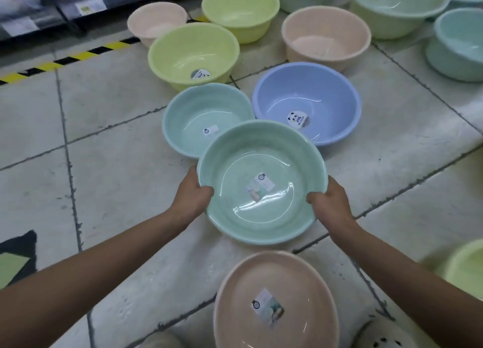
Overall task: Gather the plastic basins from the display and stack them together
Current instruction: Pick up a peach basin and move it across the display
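While I hold the mint basin (261, 180) off the floor, my left hand (192, 193) and right hand (328, 204) are each closed over opposite sides of its rim, thumbs inside. To do this well, I judge I should keep it level and lower it squarely into a matching basin so the rims seat evenly. Just beyond sits the smaller teal basin (206, 117), beside the blue basin (308, 102). The pink basin (274, 300) lies nearest me. Crowded yellow-green basins (193, 52) farther off could catch a rim.
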Available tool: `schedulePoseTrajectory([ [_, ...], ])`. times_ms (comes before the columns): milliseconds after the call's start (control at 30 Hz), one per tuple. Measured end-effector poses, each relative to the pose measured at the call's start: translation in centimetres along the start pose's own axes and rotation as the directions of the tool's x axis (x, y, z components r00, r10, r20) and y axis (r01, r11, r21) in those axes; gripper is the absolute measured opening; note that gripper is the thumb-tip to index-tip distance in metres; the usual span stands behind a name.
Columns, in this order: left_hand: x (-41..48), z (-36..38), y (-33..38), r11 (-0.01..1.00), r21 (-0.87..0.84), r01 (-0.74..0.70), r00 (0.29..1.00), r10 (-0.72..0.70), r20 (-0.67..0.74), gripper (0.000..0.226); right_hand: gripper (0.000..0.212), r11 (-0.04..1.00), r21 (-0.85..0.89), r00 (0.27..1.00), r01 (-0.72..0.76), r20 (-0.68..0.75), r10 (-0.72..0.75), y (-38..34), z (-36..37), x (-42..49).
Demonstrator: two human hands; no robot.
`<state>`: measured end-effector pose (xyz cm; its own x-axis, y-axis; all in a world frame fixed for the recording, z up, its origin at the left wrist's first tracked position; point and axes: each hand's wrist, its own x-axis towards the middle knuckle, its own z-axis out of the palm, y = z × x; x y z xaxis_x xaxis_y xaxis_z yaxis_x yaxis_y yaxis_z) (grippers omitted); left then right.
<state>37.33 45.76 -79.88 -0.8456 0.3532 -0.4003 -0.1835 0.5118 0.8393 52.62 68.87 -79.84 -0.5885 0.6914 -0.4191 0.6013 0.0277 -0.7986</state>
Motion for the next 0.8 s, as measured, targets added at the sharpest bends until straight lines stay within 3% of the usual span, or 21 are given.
schedulePoseTrajectory([
  [467,-1.3,0.1,-1.1,0.990,0.056,0.127,0.992,-0.127,-0.010,0.053,0.032,0.998,0.013,0.997,-0.054,0.048,0.053,0.9,0.7,-0.7],
  [800,-0.9,2.8,5.1,0.996,0.061,-0.071,0.997,0.073,-0.028,0.044,0.043,0.962,0.265,0.997,-0.069,-0.017,0.076,0.1,-4.5,-0.5],
])
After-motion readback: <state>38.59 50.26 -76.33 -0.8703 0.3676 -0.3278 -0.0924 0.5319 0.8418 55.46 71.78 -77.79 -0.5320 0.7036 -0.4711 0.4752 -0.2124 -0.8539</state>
